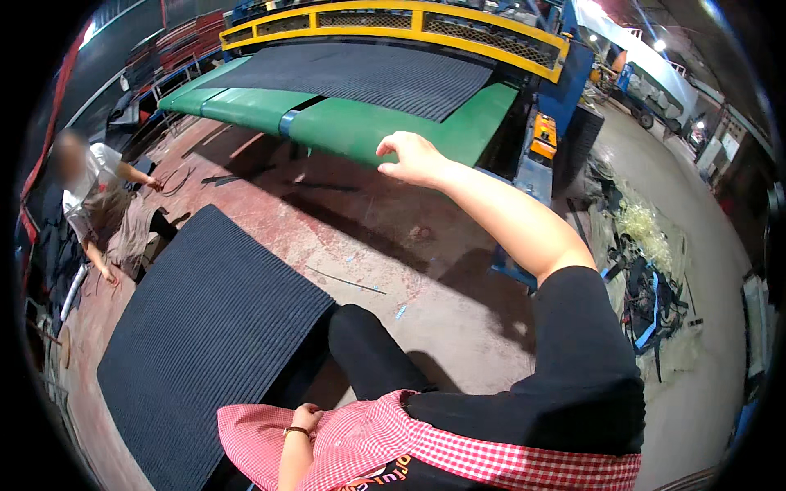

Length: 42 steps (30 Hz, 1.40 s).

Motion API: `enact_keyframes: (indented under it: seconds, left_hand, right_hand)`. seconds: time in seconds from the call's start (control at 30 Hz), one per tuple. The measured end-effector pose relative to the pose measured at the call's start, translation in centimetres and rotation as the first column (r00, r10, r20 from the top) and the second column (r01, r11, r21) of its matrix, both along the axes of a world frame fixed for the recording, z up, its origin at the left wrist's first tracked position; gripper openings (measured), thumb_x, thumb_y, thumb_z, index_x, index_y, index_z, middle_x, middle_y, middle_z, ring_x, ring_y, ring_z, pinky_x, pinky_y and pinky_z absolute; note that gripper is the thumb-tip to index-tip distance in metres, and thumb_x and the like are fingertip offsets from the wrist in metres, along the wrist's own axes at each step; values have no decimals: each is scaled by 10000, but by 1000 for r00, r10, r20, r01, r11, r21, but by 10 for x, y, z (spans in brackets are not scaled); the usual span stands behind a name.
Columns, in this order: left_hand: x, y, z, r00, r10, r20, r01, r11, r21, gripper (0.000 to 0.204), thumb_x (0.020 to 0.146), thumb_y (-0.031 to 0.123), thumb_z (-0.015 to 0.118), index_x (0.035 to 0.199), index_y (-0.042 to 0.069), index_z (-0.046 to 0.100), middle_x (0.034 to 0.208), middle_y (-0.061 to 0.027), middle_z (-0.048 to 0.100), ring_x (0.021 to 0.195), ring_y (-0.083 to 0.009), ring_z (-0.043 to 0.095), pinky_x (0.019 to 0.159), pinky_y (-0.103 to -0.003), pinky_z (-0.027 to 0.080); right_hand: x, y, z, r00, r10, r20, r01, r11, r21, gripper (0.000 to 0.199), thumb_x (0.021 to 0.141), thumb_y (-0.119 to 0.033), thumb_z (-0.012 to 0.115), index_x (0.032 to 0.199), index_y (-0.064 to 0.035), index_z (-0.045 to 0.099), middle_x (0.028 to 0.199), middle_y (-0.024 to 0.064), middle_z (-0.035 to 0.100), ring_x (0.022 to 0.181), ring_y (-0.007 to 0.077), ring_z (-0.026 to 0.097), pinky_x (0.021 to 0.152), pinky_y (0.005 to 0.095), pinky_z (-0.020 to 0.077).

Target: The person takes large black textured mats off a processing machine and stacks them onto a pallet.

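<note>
My right hand reaches out over the front edge of a green conveyor belt, with thumb and index finger apart and nothing held. Beyond it, a black ribbed rubber mat lies on the belt, its near right corner toward my hand. My left hand is low against the red checked apron on my body; its fingers are curled, and what they hold, if anything, is hidden. Another black ribbed mat rests to my left, above the floor, beside my knee.
A yellow guard rail spans the machine behind the belt. An orange control box sits at its right. A co-worker crouches at the left. Tangled black strips and clear plastic scraps lie on the floor to the right.
</note>
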<state>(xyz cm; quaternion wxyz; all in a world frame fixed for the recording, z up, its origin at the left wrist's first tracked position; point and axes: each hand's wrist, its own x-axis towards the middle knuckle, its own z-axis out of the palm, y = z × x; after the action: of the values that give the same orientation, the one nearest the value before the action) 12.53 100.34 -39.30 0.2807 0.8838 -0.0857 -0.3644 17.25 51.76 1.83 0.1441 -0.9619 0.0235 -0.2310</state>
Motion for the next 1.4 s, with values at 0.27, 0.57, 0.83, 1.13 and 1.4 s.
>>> enact_keyframes:
  seconds: [0.27,0.57,0.83,1.13,1.4]
  left_hand:
    - [-1,7,-7,994,110,7,-110,993,-33,338,714,193,626,980,-12,580,927,-150,612,860,-228,594,756,-305,470]
    - [-3,1,4,991,133,5,-133,990,-42,358,705,204,633,993,-1,580,961,-152,604,893,-240,584,784,-312,457]
    - [-3,-9,32,997,80,12,-81,997,21,319,714,177,634,982,13,586,914,-131,617,818,-221,598,706,-307,478]
    - [2,-10,19,996,90,-14,-89,995,42,313,710,197,631,963,16,596,922,-141,614,853,-232,590,767,-306,457]
    - [4,-9,8,999,44,17,-45,998,50,344,704,224,630,966,6,586,947,-164,603,895,-266,577,782,-327,451]
  right_hand:
    - [6,-39,4,989,-141,47,144,987,-73,248,672,-239,611,862,-80,613,932,137,561,932,279,528,809,382,427]
    - [13,-55,9,982,-184,-34,175,968,-181,260,700,-240,604,911,-88,597,975,118,529,990,276,476,850,378,402]
    - [25,-53,4,981,-191,-46,177,961,-211,355,694,-280,619,988,-88,565,1010,126,501,1002,282,460,870,380,396]
    - [28,-49,-6,970,-215,-116,168,931,-323,774,621,-419,682,1233,-72,358,1210,159,359,1167,308,294,965,418,268]
    - [27,-26,-10,968,-110,-227,-23,857,-515,940,533,-421,742,1295,-116,285,1334,171,254,1247,319,211,1002,442,195]
